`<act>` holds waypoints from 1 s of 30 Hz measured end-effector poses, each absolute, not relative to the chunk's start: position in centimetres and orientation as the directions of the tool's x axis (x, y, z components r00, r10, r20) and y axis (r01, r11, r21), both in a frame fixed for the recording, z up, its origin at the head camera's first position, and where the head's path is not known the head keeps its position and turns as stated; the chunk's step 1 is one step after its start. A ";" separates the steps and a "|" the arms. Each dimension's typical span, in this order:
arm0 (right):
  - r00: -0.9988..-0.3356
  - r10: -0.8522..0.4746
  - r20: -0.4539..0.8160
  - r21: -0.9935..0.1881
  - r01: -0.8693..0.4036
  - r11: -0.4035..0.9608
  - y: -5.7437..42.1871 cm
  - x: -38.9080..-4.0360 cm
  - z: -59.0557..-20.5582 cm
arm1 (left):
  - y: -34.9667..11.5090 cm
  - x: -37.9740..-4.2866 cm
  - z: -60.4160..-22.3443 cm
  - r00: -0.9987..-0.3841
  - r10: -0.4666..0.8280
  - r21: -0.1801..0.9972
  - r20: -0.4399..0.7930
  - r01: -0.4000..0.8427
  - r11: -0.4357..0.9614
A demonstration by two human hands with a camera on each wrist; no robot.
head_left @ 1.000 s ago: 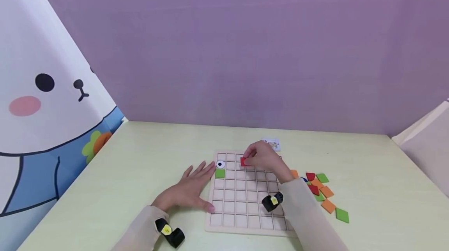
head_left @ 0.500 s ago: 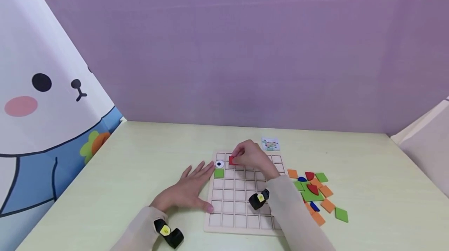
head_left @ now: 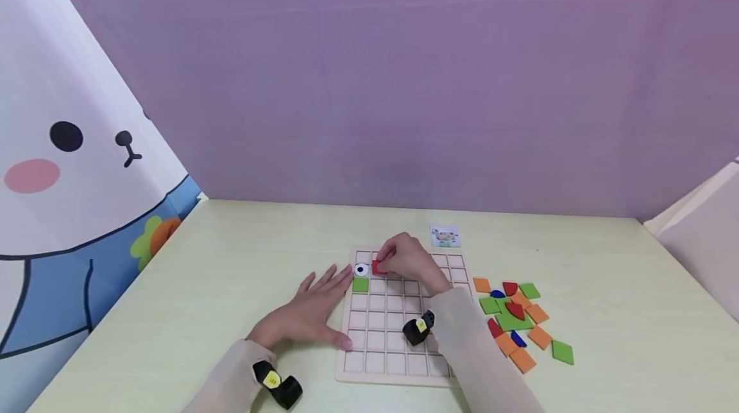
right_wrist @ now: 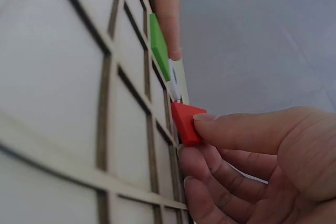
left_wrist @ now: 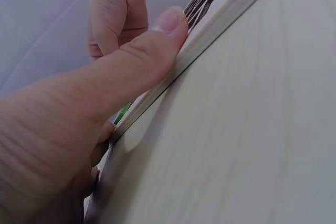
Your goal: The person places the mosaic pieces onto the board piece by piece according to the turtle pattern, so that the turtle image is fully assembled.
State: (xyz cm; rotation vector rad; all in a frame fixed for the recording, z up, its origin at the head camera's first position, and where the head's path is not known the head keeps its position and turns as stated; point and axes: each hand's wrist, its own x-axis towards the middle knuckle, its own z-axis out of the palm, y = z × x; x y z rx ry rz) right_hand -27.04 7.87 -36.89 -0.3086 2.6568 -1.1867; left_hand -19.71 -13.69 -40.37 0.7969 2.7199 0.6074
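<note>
- Pale desk [head_left: 248,246] stretches left of my left hand [head_left: 308,313], which lies spread, gripping nothing, its thumb touching the left edge of the grid board [head_left: 398,380].
- By those fingertips sit the eye tile [head_left: 361,270] and, nearer me, the green tile [head_left: 360,285].
- My right hand [head_left: 407,258] pinches the red tile [right_wrist: 185,124] just right of the eye tile; it's tilted, one corner towards that, its long axis hidden by my thumb.
- Grid cells spread nearer me.
- Loose tiles [head_left: 511,321] lie right of my right hand.

Wooden board [head_left: 376,340], smooth red tile [right_wrist: 185,124]
</note>
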 end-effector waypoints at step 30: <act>-0.956 -0.292 -0.031 -0.715 -0.183 0.674 7.5 -26.5 -37.1 | -13.6 -19.8 -40.4 -0.822 0.558 0.455 -0.116 0.456 0.765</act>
